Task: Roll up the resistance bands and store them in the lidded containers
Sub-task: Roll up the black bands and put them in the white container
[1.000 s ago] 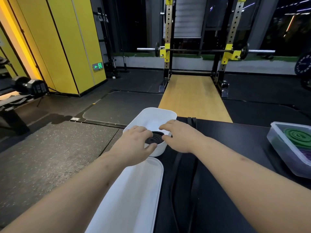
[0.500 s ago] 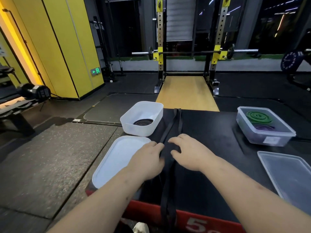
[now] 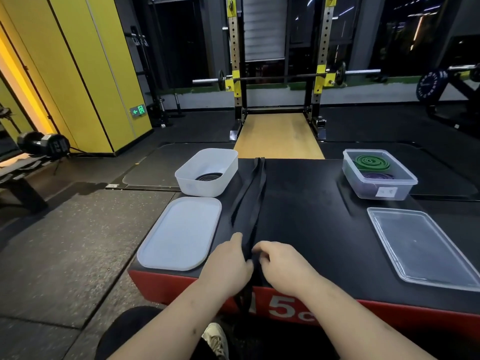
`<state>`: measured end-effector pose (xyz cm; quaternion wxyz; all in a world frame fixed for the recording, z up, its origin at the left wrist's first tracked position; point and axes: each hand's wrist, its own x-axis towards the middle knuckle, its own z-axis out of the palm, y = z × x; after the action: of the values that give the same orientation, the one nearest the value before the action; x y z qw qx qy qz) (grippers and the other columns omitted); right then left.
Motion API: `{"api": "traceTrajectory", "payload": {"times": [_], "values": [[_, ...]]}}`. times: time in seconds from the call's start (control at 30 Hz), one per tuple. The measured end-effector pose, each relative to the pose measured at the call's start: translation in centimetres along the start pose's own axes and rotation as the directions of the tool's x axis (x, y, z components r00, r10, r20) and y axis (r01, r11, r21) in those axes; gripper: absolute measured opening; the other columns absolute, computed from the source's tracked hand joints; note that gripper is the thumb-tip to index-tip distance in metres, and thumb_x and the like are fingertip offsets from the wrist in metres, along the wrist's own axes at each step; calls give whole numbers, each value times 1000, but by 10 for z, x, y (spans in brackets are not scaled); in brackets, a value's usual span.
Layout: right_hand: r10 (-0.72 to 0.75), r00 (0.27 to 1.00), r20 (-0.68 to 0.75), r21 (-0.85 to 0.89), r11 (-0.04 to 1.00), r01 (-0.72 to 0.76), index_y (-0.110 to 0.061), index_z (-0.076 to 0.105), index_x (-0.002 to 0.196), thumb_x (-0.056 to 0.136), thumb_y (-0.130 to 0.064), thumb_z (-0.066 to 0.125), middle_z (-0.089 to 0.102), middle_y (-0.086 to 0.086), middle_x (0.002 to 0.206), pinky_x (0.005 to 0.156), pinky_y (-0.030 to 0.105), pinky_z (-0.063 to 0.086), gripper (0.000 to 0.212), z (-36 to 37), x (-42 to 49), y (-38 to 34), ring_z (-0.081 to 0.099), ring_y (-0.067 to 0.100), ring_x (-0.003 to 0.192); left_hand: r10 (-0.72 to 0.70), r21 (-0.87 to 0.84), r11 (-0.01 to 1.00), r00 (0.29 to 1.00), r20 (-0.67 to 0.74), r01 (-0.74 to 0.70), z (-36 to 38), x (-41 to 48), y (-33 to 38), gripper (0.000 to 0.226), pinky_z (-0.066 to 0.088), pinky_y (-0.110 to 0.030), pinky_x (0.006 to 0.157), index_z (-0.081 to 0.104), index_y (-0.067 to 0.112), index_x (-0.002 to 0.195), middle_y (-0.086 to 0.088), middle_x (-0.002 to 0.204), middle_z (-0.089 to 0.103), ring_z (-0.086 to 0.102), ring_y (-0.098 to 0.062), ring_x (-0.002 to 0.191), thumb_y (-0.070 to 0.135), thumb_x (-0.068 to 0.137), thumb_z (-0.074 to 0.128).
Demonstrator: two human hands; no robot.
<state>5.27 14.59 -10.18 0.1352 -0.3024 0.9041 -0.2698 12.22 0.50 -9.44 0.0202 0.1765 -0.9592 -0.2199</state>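
A long black resistance band [image 3: 250, 193] lies unrolled down the middle of the black box top [image 3: 306, 219], its near end hanging over the front edge. My left hand [image 3: 228, 263] and my right hand [image 3: 280, 263] meet at the band's near part, fingers curled and pinching it. The white container [image 3: 207, 175] at the far left holds a rolled black band [image 3: 209, 176]; its white lid [image 3: 180, 233] lies in front of it. The clear container [image 3: 379, 175] at the far right holds a rolled green band [image 3: 371, 161] and a purple one [image 3: 378, 176]. Its clear lid [image 3: 420, 248] lies nearer.
The box has a red front face [image 3: 166, 287] with white digits. My shoe [image 3: 215, 339] shows below it. A squat rack with a barbell [image 3: 280, 76] stands behind on a wooden platform. Dumbbells [image 3: 42, 144] rest on a bench at the left, beside yellow wall panels.
Both hands left the white container, where the rolled black band stays, and drew back to the near end of the unrolled black band, now pinching it. The view pulled back and lower.
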Motion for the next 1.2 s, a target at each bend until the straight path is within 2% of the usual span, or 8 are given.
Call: {"api": "traceTrajectory", "payload": {"times": [0.23, 0.33, 0.43, 0.5, 0.67, 0.77, 0.9, 1.2], "values": [[156, 987, -45, 498, 860, -113, -33, 62, 118, 101, -24, 54, 75, -2, 96, 76, 33, 63, 21, -4, 8, 18, 73, 15, 81, -47, -468, 883, 999, -7, 38, 4, 9, 12, 45, 42, -14, 69, 48, 30, 128, 12, 93, 60, 59, -1, 85, 19, 89, 67], [232, 972, 43, 758, 626, -183, -12, 65, 119, 104, -33, 57, 75, 5, 80, 72, 37, 58, 27, -17, 14, 19, 71, 17, 69, -98, -790, 602, 992, 76, 120, 8, 18, 16, 54, 58, -36, 89, 52, 18, 134, -2, 103, 67, 73, -17, 89, 12, 85, 74], [202, 956, 212, 810, 510, -288, -11, 72, 104, 101, -52, 58, 63, 1, 73, 73, 36, 48, 43, -27, 20, 24, 61, 15, 64, -46, -963, 191, 982, 185, 190, 8, 20, 28, 45, 61, -44, 77, 49, 7, 131, -22, 115, 59, 73, -29, 82, -7, 91, 66], [175, 949, 264, 870, 381, -313, -8, 75, 104, 100, -48, 62, 58, 3, 75, 65, 32, 50, 42, -30, 26, 24, 52, 14, 59, -13, -974, 104, 979, 203, 203, 9, 21, 36, 42, 59, -40, 70, 49, 3, 130, -25, 112, 57, 71, -29, 78, -11, 93, 62], [137, 973, 185, 955, 209, -211, -6, 66, 117, 105, -16, 51, 72, 14, 96, 47, 30, 38, 21, -43, 39, 19, 58, 20, 59, 90, -965, 137, 968, 236, 223, 10, 28, 43, 22, 56, -37, 69, 58, -4, 119, -17, 96, 63, 63, -22, 77, -7, 98, 56], [155, 988, 21, 989, 144, -44, -1, 63, 117, 104, 1, 44, 73, 18, 122, 68, 43, 55, 23, -50, 51, 20, 74, 27, 104, 134, -951, 203, 956, 262, 233, 12, 31, 43, 12, 54, -36, 68, 64, 2, 105, -15, 94, 61, 62, -22, 79, 7, 104, 53], [199, 977, -73, 997, -11, 77, 5, 60, 122, 104, 9, 34, 68, 20, 128, 96, 45, 58, 32, -66, 65, 19, 75, 32, 108, 202, -932, 224, 922, 331, 286, 15, 34, 48, 26, 55, -42, 71, 63, 1, 115, -19, 95, 64, 62, -30, 79, 9, 108, 40], [463, 873, 150, 984, 17, -178, 11, 54, 114, 96, 16, 29, 61, 28, 127, 79, 42, 63, 32, -90, 134, 45, 72, 37, 104, 191, -916, 233, 908, 373, 328, 28, 78, 54, 28, 59, -47, 74, 63, 7, 119, -18, 102, 64, 69, -32, 84, -4, 97, 50]]}}
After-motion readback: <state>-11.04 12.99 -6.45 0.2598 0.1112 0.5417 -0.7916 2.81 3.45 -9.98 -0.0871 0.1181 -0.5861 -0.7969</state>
